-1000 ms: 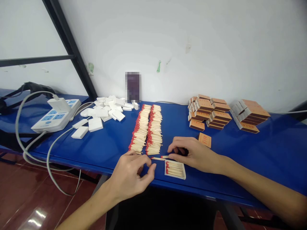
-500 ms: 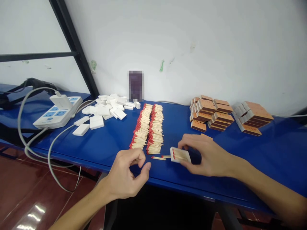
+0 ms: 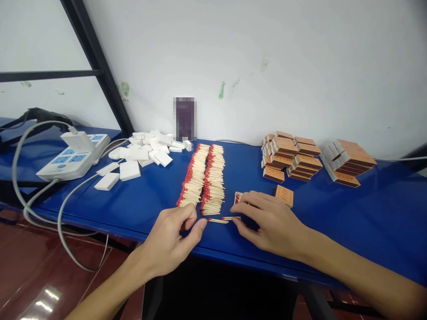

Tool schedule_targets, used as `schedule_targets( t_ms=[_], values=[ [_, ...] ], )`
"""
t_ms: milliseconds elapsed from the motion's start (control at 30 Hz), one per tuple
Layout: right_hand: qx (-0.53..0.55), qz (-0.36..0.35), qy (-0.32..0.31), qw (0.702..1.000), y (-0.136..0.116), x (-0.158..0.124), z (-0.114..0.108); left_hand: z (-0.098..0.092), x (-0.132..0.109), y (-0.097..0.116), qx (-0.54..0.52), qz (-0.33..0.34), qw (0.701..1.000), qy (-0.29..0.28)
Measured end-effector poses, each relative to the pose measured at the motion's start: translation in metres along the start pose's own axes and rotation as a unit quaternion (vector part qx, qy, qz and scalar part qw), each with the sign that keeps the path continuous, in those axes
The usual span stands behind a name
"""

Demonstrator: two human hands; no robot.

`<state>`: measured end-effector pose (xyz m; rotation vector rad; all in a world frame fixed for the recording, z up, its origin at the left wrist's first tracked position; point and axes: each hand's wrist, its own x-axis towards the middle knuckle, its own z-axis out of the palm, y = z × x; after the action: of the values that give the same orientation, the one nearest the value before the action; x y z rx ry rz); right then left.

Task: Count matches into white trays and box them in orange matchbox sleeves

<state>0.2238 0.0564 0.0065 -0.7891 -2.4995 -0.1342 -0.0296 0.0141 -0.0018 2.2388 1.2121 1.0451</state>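
White match tray (image 3: 237, 197) lies mostly hidden by the right hand (image 3: 271, 223).

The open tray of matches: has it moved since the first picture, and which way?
Yes. Judged against the front edge of the blue table, the tray has moved farther back, toward the wall.

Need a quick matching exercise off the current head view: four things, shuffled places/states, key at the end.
Things
1. Piled matches
2. Small white pieces
3. Power strip
4. Right hand

Places/states
A. Partly hides a white tray
B. Has a charger plugged into it
C. In two long rows, red tips to the left
D. Heaped between the match rows and the black post

Pairs: 1-C, 2-D, 3-B, 4-A
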Motion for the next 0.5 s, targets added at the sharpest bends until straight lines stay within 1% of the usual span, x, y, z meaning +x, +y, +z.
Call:
schedule_targets(
  t_ms=[67, 133, 233, 300, 400, 500],
  values=[
    [-0.004, -0.003, -0.025, 1.000, -0.001, 0.001, 0.002, -0.005, 0.000, -0.002, 0.024, 0.029, 0.999, -0.033],
    [-0.003, 0.004, -0.044, 0.999, 0.002, 0.001, 0.003, -0.009, 0.000, -0.003, 0.042, 0.078, 0.993, -0.074],
    [0.001, 0.019, -0.057, 0.998, 0.004, 0.002, 0.005, -0.014, 0.001, -0.004, 0.055, 0.153, 0.976, -0.145],
    [-0.003, 0.024, -0.058, 0.998, 0.002, 0.003, 0.007, -0.017, 0.002, -0.005, 0.069, 0.187, 0.964, -0.174],
    [-0.005, 0.027, -0.033, 0.999, -0.003, 0.004, 0.011, -0.021, 0.002, -0.008, 0.090, 0.209, 0.958, -0.172],
    [0.014, -0.008, 0.008, 1.000, -0.008, 0.004, 0.014, -0.024, 0.002, -0.010, 0.097, 0.223, 0.957, -0.156]
  ],
)
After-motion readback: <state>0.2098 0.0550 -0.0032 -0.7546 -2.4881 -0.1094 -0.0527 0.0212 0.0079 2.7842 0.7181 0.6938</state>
